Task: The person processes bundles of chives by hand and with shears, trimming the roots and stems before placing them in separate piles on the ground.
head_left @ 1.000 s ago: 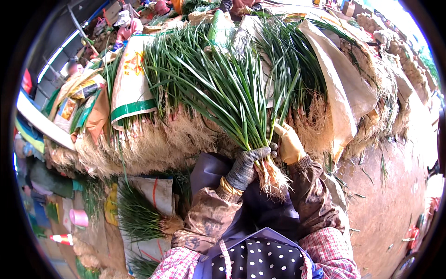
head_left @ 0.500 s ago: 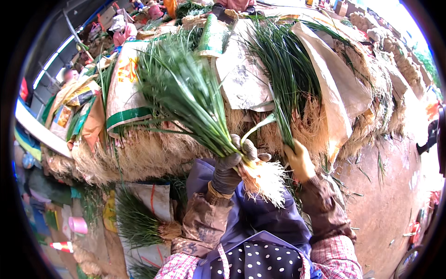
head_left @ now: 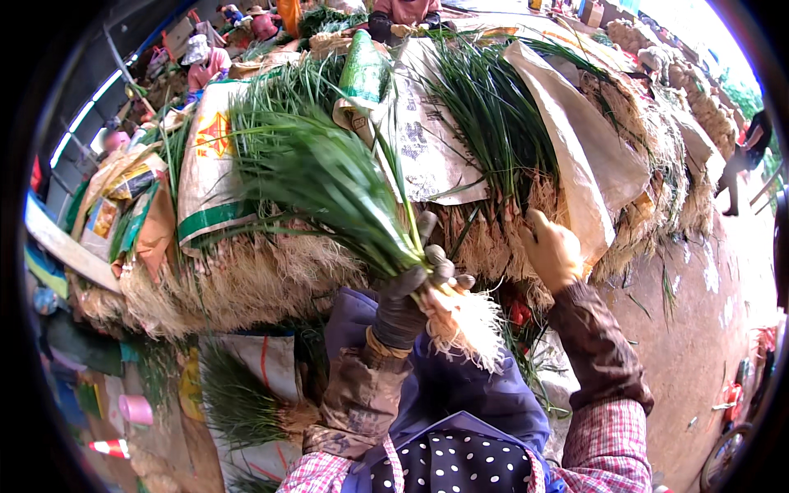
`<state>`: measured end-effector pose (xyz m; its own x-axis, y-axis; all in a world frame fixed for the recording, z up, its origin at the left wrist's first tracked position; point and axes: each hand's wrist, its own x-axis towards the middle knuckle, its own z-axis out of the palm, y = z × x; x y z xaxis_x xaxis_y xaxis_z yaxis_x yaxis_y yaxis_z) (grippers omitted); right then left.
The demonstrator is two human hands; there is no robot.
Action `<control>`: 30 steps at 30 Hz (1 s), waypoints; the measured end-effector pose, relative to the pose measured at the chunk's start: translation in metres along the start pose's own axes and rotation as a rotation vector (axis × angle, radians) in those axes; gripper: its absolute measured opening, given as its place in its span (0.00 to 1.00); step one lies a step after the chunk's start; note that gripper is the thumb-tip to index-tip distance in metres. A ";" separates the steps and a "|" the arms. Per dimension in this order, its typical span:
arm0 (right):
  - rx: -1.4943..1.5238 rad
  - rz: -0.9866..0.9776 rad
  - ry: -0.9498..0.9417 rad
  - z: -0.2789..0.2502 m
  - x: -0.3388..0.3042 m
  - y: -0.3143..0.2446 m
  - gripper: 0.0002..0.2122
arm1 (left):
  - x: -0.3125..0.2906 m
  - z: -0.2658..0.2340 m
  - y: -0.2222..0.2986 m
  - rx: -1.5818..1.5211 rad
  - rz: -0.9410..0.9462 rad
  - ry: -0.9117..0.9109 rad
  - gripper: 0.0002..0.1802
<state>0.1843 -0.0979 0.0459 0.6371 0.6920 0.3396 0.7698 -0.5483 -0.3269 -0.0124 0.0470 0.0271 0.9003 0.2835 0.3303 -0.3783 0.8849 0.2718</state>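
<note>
A bunch of scallions [head_left: 329, 185] is gripped around its lower stems by my left hand [head_left: 411, 292], in a dark grey glove with the fingers wrapped round it. The leaves fan up and left, blurred by motion, while the pale roots [head_left: 470, 329] hang out to the right of the fist. My right hand [head_left: 557, 251], in a tan glove, hovers at the root end of a heap of loose scallions [head_left: 501, 123]. Its thumb and forefinger are apart, and nothing shows in them; the other fingers are partly hidden.
White woven sacks [head_left: 431, 123] cover parts of the heap, and a sack flap [head_left: 567, 156] stands up at its right. Another scallion bunch [head_left: 246, 394] lies low on the left. A pink cup [head_left: 136, 408] is farther left. Co-workers sit beyond, one [head_left: 407, 12] straight across; another person stands far right.
My right hand has let go of the scallion leaves beside the bunch and moved up and right to the heap. The left hand keeps its hold, and the bunch's leaves have swung slightly lower left.
</note>
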 end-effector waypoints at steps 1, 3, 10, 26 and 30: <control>-0.047 -0.003 -0.045 0.004 0.015 0.005 0.13 | 0.001 -0.016 -0.009 0.023 -0.045 0.038 0.32; -0.124 -0.014 -0.083 0.014 0.027 0.016 0.14 | 0.000 0.005 -0.017 0.153 -0.080 0.206 0.31; -0.365 -0.121 0.175 0.004 -0.014 -0.018 0.07 | -0.008 -0.006 -0.028 0.506 -0.132 0.342 0.18; 2.201 0.515 -0.955 0.055 -0.015 -0.046 0.22 | -0.007 -0.014 -0.046 0.440 -0.010 0.471 0.14; 1.926 0.637 -0.452 0.057 -0.008 -0.066 0.12 | -0.006 -0.021 -0.035 0.449 -0.061 0.409 0.14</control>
<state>0.1260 -0.0401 0.0146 0.4544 0.8517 -0.2611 -0.7099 0.1692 -0.6837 0.0003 0.0218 -0.0034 0.8992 0.4350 -0.0471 -0.2976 0.6870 0.6629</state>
